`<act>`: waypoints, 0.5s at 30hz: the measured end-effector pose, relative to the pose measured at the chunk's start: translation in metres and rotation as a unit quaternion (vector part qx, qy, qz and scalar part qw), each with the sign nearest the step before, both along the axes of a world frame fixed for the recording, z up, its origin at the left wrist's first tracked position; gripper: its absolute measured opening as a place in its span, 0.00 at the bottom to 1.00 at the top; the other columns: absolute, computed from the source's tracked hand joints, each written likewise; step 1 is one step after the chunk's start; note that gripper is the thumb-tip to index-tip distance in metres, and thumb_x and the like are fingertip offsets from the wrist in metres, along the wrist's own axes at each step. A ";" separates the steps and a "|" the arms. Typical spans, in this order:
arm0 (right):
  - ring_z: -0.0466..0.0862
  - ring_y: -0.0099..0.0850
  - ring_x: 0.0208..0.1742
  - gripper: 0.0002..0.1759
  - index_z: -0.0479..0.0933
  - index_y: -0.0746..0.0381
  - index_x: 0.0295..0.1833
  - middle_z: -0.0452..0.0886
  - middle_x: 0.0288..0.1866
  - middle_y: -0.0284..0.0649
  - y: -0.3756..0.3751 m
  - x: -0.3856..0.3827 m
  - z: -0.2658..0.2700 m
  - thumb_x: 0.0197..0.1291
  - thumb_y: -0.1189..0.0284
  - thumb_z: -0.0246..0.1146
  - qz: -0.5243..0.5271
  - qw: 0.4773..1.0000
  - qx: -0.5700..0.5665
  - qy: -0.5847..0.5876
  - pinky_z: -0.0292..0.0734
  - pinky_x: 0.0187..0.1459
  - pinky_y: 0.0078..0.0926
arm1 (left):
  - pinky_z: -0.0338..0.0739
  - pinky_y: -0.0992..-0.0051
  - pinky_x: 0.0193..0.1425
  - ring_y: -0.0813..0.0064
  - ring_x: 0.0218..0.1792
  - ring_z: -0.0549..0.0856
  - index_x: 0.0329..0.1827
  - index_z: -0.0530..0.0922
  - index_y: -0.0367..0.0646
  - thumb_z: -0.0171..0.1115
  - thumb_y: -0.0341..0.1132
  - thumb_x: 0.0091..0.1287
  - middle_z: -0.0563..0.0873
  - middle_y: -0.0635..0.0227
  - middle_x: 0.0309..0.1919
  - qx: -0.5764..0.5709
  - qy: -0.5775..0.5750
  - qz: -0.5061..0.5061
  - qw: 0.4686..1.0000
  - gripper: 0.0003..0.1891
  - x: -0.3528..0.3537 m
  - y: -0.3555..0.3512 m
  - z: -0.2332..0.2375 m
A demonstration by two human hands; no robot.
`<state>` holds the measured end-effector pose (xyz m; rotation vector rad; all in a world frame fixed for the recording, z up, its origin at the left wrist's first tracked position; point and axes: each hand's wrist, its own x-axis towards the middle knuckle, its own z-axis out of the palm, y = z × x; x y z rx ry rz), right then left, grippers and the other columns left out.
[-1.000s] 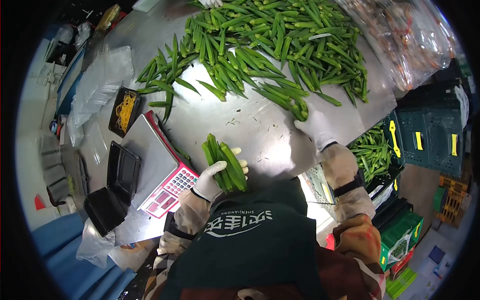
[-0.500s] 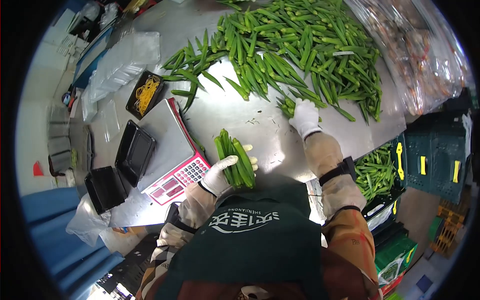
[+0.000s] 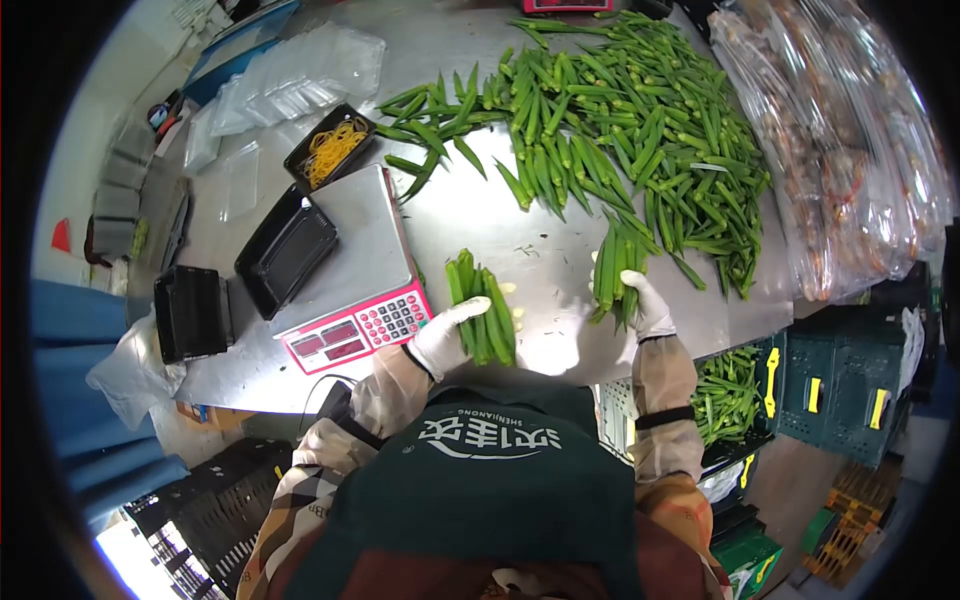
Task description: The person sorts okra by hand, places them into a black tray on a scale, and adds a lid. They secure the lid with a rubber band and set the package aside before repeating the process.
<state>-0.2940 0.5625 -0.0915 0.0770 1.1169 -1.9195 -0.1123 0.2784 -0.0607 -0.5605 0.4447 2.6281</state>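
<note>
My left hand (image 3: pixel 446 338), in a white glove, is closed around a bunch of green okra (image 3: pixel 484 318) just right of the scale. The pods stand roughly side by side, pointing away from me. My right hand (image 3: pixel 652 306), also gloved, grips a second okra bunch (image 3: pixel 617 268) at the near edge of the large okra pile (image 3: pixel 600 110). Part of the right fingers is hidden behind the pods. Beside my left hand is a pink-and-white scale (image 3: pixel 365 325) with a bare metal plate.
Two black trays (image 3: pixel 288 250) lie left of the scale. Yellow rubber bands fill another black tray (image 3: pixel 330 148) behind it. Clear plastic lids (image 3: pixel 310 75) stand farther back. Plastic-wrapped packs (image 3: pixel 835 150) lie on the right. Below the table edge, a crate holds okra (image 3: pixel 727 395).
My right hand has drawn nearer to me from the pile's edge and now holds a bunch of okra. My left hand keeps its bunch in nearly the same place. The camera view has shifted.
</note>
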 end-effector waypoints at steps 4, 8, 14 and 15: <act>0.82 0.42 0.57 0.33 0.63 0.68 0.71 0.75 0.63 0.50 -0.057 0.040 0.019 0.62 0.69 0.63 0.065 0.993 -0.095 -0.015 0.79 0.59 0.40 | 0.70 0.53 0.69 0.56 0.64 0.76 0.72 0.65 0.44 0.59 0.34 0.70 0.76 0.55 0.64 -0.039 0.046 0.034 0.998 0.27 -0.003 -0.003 0.009; 0.81 0.37 0.59 0.28 0.65 0.66 0.70 0.77 0.62 0.46 -0.108 0.071 0.017 0.68 0.67 0.61 0.081 0.994 -0.058 -0.049 0.78 0.60 0.40 | 0.71 0.54 0.67 0.60 0.63 0.78 0.71 0.65 0.43 0.58 0.47 0.73 0.75 0.58 0.65 -0.062 0.068 0.010 0.996 0.29 -0.002 -0.030 0.003; 0.81 0.39 0.57 0.24 0.67 0.66 0.68 0.78 0.60 0.46 -0.172 0.092 0.049 0.72 0.66 0.57 0.122 0.976 -0.094 -0.153 0.79 0.58 0.42 | 0.75 0.53 0.61 0.59 0.60 0.80 0.70 0.66 0.42 0.56 0.49 0.73 0.78 0.56 0.63 -0.080 0.056 -0.030 0.995 0.29 0.025 -0.104 0.026; 0.81 0.40 0.55 0.24 0.67 0.66 0.67 0.79 0.57 0.46 -0.186 0.094 0.054 0.72 0.66 0.58 0.126 0.976 -0.093 -0.152 0.80 0.56 0.43 | 0.75 0.53 0.60 0.59 0.59 0.81 0.70 0.67 0.42 0.57 0.48 0.73 0.79 0.56 0.61 -0.101 0.061 -0.041 0.992 0.28 0.031 -0.119 0.031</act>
